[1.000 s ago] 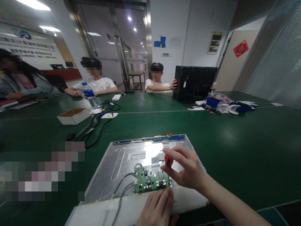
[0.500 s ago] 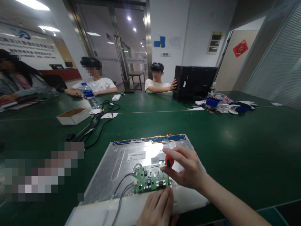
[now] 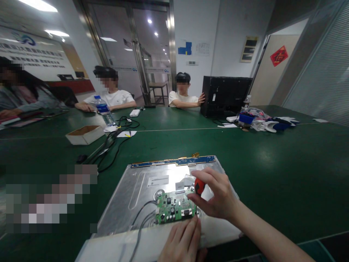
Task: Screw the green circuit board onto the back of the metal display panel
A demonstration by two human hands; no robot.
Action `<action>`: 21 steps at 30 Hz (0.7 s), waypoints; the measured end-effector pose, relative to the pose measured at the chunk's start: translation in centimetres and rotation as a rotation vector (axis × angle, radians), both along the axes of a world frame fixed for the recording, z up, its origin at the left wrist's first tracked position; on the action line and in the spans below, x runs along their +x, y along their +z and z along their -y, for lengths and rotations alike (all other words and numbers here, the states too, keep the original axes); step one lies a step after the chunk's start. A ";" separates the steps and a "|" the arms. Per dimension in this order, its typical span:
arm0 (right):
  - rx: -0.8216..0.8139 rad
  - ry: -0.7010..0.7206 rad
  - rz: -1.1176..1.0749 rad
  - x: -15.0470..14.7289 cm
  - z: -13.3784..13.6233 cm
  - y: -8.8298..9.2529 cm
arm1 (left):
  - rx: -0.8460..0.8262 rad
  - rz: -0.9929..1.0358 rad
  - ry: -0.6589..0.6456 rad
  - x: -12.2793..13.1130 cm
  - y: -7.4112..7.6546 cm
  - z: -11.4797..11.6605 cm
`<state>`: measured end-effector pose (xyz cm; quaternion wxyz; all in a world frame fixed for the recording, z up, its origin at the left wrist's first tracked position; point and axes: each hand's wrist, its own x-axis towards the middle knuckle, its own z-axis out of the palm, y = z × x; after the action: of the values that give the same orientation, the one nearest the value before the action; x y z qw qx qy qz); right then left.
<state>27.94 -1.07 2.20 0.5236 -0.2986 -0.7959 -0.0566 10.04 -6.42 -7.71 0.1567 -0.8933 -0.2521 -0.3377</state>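
The right hand [image 3: 218, 198] has its grip closed around a red-handled screwdriver [image 3: 198, 186], held just above the far right corner of a small green circuit board [image 3: 176, 207]. The left hand [image 3: 183, 242] lies flat just below that grip, fingertips touching the near edge of the board. Both rest over a silver metal panel [image 3: 141, 185] lying flat on the green surface [image 3: 272, 163]. Grey wires [image 3: 141, 218] run off to the left of the grip. Well beyond, a cardboard box [image 3: 85, 134], a water bottle [image 3: 105, 111] and black cables [image 3: 114, 140] sit near other seated people.
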 end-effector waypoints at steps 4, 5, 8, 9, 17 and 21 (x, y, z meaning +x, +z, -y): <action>0.014 -0.018 0.005 -0.1 -0.1 0.0 | -0.011 -0.024 0.003 -0.2 -0.5 0.0; 0.019 -0.019 0.010 -0.1 -0.1 0.1 | -0.006 -0.020 0.000 -0.2 -0.4 0.0; 0.038 -0.008 0.022 -0.2 0.0 0.3 | 0.006 0.004 0.001 0.0 -0.2 0.0; 0.046 0.000 0.015 -0.2 0.1 0.3 | 0.009 0.014 0.006 0.0 0.0 0.0; 0.048 0.052 -0.049 -0.1 0.1 0.4 | 0.014 0.034 0.015 0.2 0.2 0.1; 0.037 0.041 -0.023 -0.1 0.0 0.1 | 0.000 -0.019 -0.005 -0.2 -0.6 0.0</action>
<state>27.87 -1.05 2.30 0.5391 -0.2730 -0.7947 -0.0571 9.81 -6.41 -8.29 0.1580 -0.8970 -0.2485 -0.3296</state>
